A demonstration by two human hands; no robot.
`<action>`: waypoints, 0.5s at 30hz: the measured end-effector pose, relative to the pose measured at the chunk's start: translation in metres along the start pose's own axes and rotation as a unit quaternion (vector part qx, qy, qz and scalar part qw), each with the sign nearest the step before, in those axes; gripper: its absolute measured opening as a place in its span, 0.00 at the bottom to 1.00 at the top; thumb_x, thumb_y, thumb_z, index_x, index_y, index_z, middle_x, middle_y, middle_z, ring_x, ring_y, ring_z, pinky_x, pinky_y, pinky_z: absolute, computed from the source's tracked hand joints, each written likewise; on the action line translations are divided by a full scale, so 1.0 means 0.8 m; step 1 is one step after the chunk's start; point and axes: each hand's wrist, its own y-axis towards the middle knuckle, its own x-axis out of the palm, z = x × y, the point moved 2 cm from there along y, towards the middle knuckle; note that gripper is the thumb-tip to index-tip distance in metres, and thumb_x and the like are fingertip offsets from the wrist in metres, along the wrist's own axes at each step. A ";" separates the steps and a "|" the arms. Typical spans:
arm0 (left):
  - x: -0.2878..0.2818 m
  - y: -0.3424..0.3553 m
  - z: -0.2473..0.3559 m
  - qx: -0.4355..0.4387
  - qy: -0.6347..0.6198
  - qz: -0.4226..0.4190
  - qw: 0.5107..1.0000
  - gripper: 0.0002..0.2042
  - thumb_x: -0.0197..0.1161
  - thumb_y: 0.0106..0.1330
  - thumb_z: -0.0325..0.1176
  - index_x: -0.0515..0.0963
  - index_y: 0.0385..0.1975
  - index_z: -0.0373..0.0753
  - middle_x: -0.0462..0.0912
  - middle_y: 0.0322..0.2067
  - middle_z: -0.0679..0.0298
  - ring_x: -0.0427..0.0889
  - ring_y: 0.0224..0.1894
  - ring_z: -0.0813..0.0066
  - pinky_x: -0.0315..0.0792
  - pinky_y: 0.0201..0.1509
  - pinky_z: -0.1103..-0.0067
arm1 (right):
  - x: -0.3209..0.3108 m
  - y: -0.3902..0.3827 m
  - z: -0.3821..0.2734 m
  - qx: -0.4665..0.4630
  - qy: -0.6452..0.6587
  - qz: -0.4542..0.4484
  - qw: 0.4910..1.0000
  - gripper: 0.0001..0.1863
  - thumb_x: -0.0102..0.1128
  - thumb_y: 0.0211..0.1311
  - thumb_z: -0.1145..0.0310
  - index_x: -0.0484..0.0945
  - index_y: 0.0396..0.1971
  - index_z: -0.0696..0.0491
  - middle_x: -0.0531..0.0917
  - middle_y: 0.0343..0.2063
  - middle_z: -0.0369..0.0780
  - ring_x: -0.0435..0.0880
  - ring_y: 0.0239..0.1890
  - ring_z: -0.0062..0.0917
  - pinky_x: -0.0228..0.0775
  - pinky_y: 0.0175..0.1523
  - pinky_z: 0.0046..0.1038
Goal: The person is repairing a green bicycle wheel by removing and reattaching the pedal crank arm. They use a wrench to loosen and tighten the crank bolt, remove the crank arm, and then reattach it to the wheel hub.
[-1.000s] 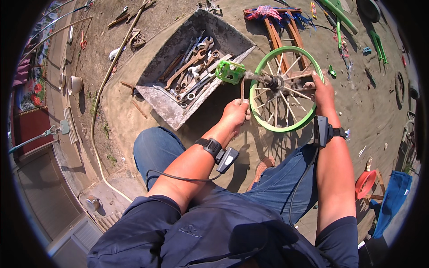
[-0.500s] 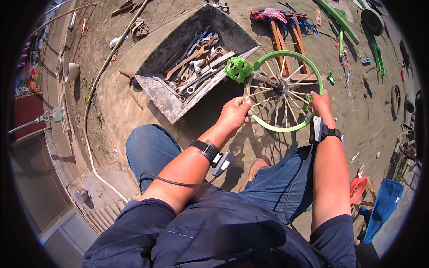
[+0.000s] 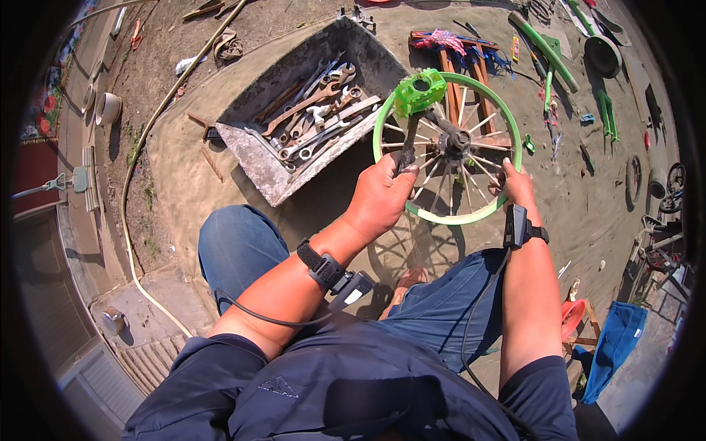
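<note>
In front of me I hold up a spoked wheel (image 3: 522, 126) with a light green rim and a dark, thick hub. A bright green pedal (image 3: 421, 92) sits by its upper left, overlapping the rim. My left hand (image 3: 380, 195) is closed at the rim's left side, around the lower end of a dark flat bar (image 3: 409, 143) that reaches up to the pedal. Whether that bar is a spanner I cannot tell. With its fingers curled round the right side of the rim, my right hand (image 3: 514, 184) grips the wheel.
A worn metal tub (image 3: 257, 163) holding several spanners (image 3: 316, 103) stands left of the wheel. Beyond the wheel lies a brown frame (image 3: 446, 59) with coloured strips. Green tubes (image 3: 546, 53) and loose parts lie to the right. A pale hose (image 3: 138, 158) runs down the left.
The pedal has swung up and to the right, from outside the wheel's left edge to over its rim. More of the dark bar shows. Both hands keep their grip.
</note>
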 end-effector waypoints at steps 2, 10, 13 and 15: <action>-0.002 -0.007 0.011 0.040 0.037 -0.004 0.998 0.08 0.58 0.71 0.36 0.75 0.36 0.37 0.73 0.22 0.73 0.69 0.24 0.86 0.66 0.28 0.83 | -0.005 0.013 0.009 0.027 -0.032 -0.001 0.999 0.16 0.60 0.67 0.59 0.71 0.47 0.51 0.77 0.31 0.38 0.80 0.28 0.32 0.76 0.34 0.43; 0.002 -0.019 0.016 0.074 0.122 -0.002 0.990 0.07 0.59 0.69 0.31 0.76 0.41 0.35 0.75 0.22 0.61 0.72 0.25 0.72 0.70 0.33 0.76 | 0.011 -0.027 -0.046 -0.132 -0.074 0.046 0.987 0.32 0.67 0.58 0.52 0.73 0.57 0.56 0.82 0.43 0.47 0.82 0.42 0.32 0.76 0.44 0.36; 0.013 -0.022 0.011 0.141 0.111 -0.006 0.984 0.09 0.60 0.68 0.31 0.76 0.45 0.36 0.79 0.25 0.56 0.79 0.27 0.63 0.73 0.34 0.73 | 0.035 -0.111 -0.126 -0.280 -0.123 0.089 0.948 0.35 0.58 0.65 0.45 0.70 0.61 0.57 0.80 0.50 0.48 0.78 0.51 0.31 0.70 0.54 0.35; 0.019 -0.025 0.010 0.167 0.156 0.003 0.974 0.11 0.61 0.67 0.31 0.76 0.46 0.36 0.80 0.28 0.52 0.81 0.30 0.55 0.74 0.35 0.70 | 0.064 -0.184 -0.183 -0.252 0.009 -0.024 0.968 0.38 0.45 0.69 0.39 0.69 0.63 0.58 0.78 0.53 0.47 0.77 0.54 0.31 0.66 0.60 0.34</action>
